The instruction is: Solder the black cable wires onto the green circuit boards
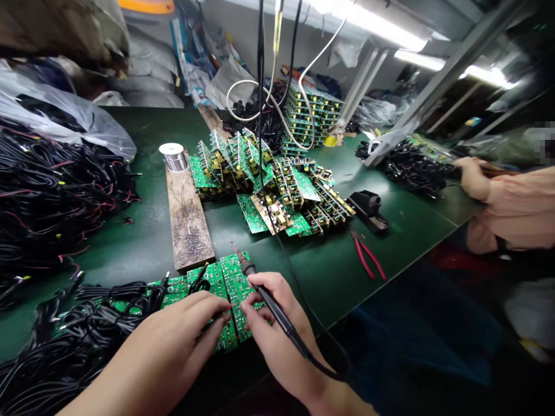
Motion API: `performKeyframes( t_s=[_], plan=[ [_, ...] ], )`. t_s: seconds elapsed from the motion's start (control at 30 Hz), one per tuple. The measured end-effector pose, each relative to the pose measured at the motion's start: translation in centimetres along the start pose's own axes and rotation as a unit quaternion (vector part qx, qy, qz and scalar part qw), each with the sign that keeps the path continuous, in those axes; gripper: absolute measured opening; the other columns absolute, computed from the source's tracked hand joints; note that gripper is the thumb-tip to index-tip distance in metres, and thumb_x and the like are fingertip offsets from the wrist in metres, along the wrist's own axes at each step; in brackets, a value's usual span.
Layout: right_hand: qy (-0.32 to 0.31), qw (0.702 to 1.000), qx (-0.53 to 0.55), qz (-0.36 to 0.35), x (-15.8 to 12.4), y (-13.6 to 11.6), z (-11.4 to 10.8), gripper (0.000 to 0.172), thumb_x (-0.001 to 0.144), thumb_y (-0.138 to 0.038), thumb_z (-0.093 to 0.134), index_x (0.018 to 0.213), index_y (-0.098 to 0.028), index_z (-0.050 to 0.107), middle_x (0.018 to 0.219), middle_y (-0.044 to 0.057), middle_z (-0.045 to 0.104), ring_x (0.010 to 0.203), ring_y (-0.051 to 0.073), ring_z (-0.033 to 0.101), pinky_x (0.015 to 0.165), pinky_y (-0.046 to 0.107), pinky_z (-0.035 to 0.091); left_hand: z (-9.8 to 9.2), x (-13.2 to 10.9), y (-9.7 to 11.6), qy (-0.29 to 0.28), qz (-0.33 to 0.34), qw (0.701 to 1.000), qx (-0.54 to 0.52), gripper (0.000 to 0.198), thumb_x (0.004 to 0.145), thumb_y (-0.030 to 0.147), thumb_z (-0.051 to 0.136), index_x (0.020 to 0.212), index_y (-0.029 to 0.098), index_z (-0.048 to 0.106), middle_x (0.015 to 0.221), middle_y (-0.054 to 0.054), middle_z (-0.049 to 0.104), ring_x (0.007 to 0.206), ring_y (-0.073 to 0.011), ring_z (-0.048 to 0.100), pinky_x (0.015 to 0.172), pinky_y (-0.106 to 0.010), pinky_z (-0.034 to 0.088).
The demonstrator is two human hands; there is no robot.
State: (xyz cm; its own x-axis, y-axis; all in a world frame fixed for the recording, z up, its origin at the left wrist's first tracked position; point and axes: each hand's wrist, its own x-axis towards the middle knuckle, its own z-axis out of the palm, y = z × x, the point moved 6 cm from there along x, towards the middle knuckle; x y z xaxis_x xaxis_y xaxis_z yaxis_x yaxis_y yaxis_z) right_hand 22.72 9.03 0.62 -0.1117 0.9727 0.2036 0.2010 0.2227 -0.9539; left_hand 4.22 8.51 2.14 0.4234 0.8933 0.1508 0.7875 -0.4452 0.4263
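My right hand is wrapped round a soldering iron, whose tip points up and away over a green circuit board. Its thumb and fingertips are close to that board's surface. My left hand is closed in a pinch over the neighbouring green circuit board, near the seam between the two; whatever is between its fingertips is hidden. A black cable curls on the left board. More boards lie in the row to the left, partly covered by bundled black cables.
A solder spool stands on a scorched wooden plank. Beyond are heaped circuit boards, a black iron stand and red-handled cutters. Black cables pile up at left. A co-worker's arm is at right.
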Motion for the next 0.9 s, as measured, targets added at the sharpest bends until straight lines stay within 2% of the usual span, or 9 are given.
performKeyframes(
  t_s=[0.1, 0.17, 0.3, 0.37, 0.5, 0.57, 0.7, 0.8, 0.9],
  plan=[
    [-0.014, 1.0, 0.019, 0.014, -0.1, 0.1, 0.2, 0.037, 0.105, -0.009, 0.066, 0.136, -0.031, 0.066, 0.124, 0.003, 0.071, 0.072, 0.009, 0.076, 0.067, 0.023, 0.069, -0.1, 0.7, -1.7, -0.049, -0.149, 0.983, -0.09, 0.048, 0.112, 0.049, 0.039, 0.117, 0.029, 0.082, 0.123, -0.005, 0.088, 0.108, -0.028, 0.086, 0.09, -0.037, 0.067],
    [-0.023, 0.999, 0.041, 0.021, -0.2, 0.1, 0.3, 0.038, 0.105, -0.01, 0.068, 0.136, -0.033, 0.065, 0.122, 0.001, 0.071, 0.072, 0.009, 0.077, 0.068, 0.022, 0.07, -0.1, 1.2, -2.1, -0.092, -0.216, 0.965, -0.121, 0.051, 0.108, 0.053, 0.036, 0.115, 0.027, 0.08, 0.126, -0.008, 0.087, 0.114, -0.0308, 0.084, 0.094, -0.039, 0.066],
    [-0.032, 0.996, 0.08, 0.028, -0.4, 0.2, 0.6, 0.043, 0.104, -0.011, 0.071, 0.137, -0.038, 0.066, 0.124, -0.001, 0.071, 0.082, 0.011, 0.08, 0.073, 0.022, 0.073, 0.4, 1.7, -1.1, -0.225, -0.212, 0.933, -0.185, 0.051, 0.105, 0.06, 0.036, 0.102, 0.029, 0.076, 0.117, -0.006, 0.086, 0.114, -0.0298, 0.081, 0.097, -0.038, 0.062],
    [-0.024, 0.997, 0.075, 0.024, -0.4, 0.4, 0.5, 0.043, 0.104, -0.011, 0.072, 0.137, -0.039, 0.067, 0.125, -0.001, 0.072, 0.089, 0.013, 0.082, 0.073, 0.022, 0.073, 0.7, 1.6, -0.8, -0.266, -0.198, 0.922, -0.201, 0.049, 0.104, 0.063, 0.04, 0.101, 0.03, 0.076, 0.114, -0.004, 0.085, 0.111, -0.0285, 0.079, 0.096, -0.037, 0.06],
    [0.018, 0.998, 0.056, 0.02, -0.9, 0.9, -0.2, 0.04, 0.106, -0.012, 0.069, 0.137, -0.037, 0.065, 0.118, -0.001, 0.072, 0.09, 0.012, 0.083, 0.076, 0.021, 0.072, 1.0, 1.4, -1.1, -0.238, -0.22, 0.928, -0.181, 0.048, 0.102, 0.061, 0.039, 0.098, 0.028, 0.073, 0.108, -0.004, 0.084, 0.102, -0.0278, 0.078, 0.091, -0.038, 0.056],
    [0.033, 0.999, 0.038, 0.009, -1.4, 0.9, -0.4, 0.045, 0.104, -0.008, 0.068, 0.138, -0.037, 0.064, 0.118, -0.001, 0.071, 0.093, 0.011, 0.083, 0.079, 0.019, 0.072, 1.2, 1.4, -1.3, -0.224, -0.232, 0.93, -0.179, 0.049, 0.103, 0.062, 0.037, 0.097, 0.028, 0.072, 0.106, -0.005, 0.084, 0.099, -0.0277, 0.077, 0.089, -0.038, 0.055],
    [0.018, 0.999, 0.024, -0.044, -2.2, 0.2, 0.4, 0.058, 0.096, 0.001, 0.067, 0.141, -0.035, 0.064, 0.129, 0.002, 0.069, 0.098, 0.012, 0.082, 0.078, 0.016, 0.072, 1.4, 1.4, -1.3, -0.215, -0.239, 0.93, -0.178, 0.049, 0.103, 0.062, 0.035, 0.096, 0.028, 0.07, 0.103, -0.005, 0.083, 0.096, -0.0278, 0.076, 0.087, -0.039, 0.054],
    [0.024, 0.998, -0.02, -0.059, -2.2, -0.1, 0.8, 0.054, 0.098, 0.001, 0.066, 0.139, -0.034, 0.064, 0.127, 0.002, 0.071, 0.098, 0.013, 0.081, 0.076, 0.016, 0.071, 1.4, 1.5, -1.4, -0.215, -0.242, 0.931, -0.168, 0.05, 0.103, 0.062, 0.034, 0.092, 0.028, 0.068, 0.098, -0.005, 0.081, 0.092, -0.028, 0.076, 0.084, -0.04, 0.053],
    [0.046, 0.991, -0.085, -0.092, -1.9, -0.3, 0.8, 0.049, 0.101, 0.001, 0.064, 0.138, -0.031, 0.063, 0.126, 0.003, 0.073, 0.114, 0.017, 0.08, 0.094, 0.024, 0.072, 1.5, 1.4, -1.3, -0.216, -0.233, 0.932, -0.177, 0.049, 0.103, 0.063, 0.038, 0.101, 0.029, 0.072, 0.107, -0.005, 0.083, 0.101, -0.0279, 0.077, 0.089, -0.04, 0.055]
  ],
)
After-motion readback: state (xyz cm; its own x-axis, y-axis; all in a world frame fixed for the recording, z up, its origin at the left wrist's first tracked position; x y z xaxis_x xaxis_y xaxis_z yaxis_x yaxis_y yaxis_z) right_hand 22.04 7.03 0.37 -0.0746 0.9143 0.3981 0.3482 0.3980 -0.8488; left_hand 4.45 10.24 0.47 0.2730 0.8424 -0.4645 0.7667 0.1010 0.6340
